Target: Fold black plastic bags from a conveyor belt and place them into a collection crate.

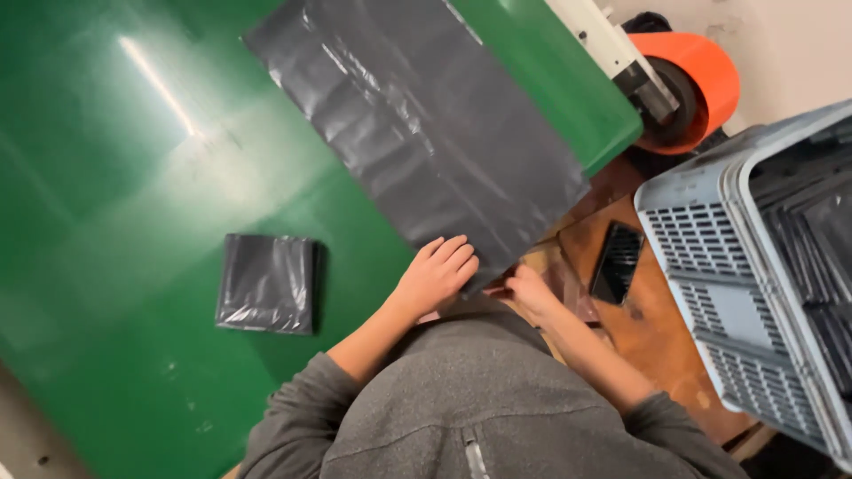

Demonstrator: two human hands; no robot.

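Note:
A large dark grey plastic bag [435,124] lies spread flat on the green table [115,204], its near end reaching the table's edge. My left hand [437,273] rests palm down on the bag's near edge, fingers loosely curled and holding nothing. Just to its right, my right hand [530,288] pinches the bag's near corner where it hangs over the table edge. Both grey sleeves are pushed up my forearms.
A folded dark grey bag [267,284] lies on the table left of my hands. On the right, a blue-grey slotted crate [710,266] holds dark bags. A black phone [617,263] lies on a wooden surface. An orange roll [701,66] sits beyond.

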